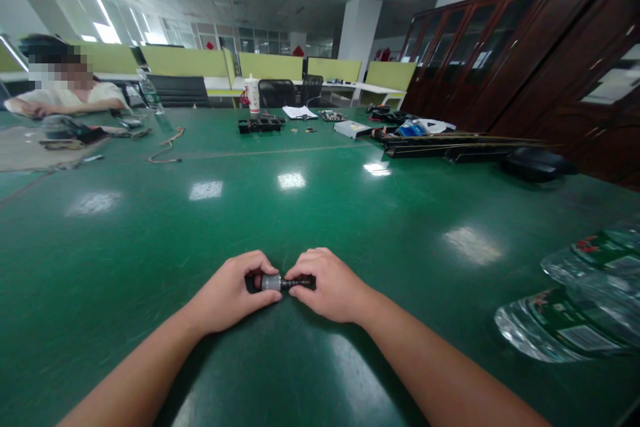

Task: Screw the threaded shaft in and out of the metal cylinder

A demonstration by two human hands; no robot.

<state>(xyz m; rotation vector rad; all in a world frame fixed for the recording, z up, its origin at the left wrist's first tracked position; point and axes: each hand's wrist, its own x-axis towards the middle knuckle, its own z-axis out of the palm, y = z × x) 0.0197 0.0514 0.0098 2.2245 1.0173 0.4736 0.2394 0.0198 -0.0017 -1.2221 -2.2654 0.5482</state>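
Note:
Both hands meet at the near middle of the green table [240, 213]. My left hand [235, 293] is closed, thumb and fingers pinching a small silver cylinder [271, 282] from its left side. A thin dark ribbed shaft [293, 283] runs out of the cylinder to the right, in line with it. My right hand [327, 287] grips this shaft between thumb and fingertips. The piece lies roughly level, at or just above the tabletop. Its exact kind cannot be made out, and the fingers cover both of its ends.
Clear plastic water bottles [565, 320] lie at the right edge. Farther back are long black rails [440, 143], a silver box [353, 129], a black part [261, 123] and a white bottle [252, 95]. A person [70, 90] sits at the far left beside a cloth [30, 150].

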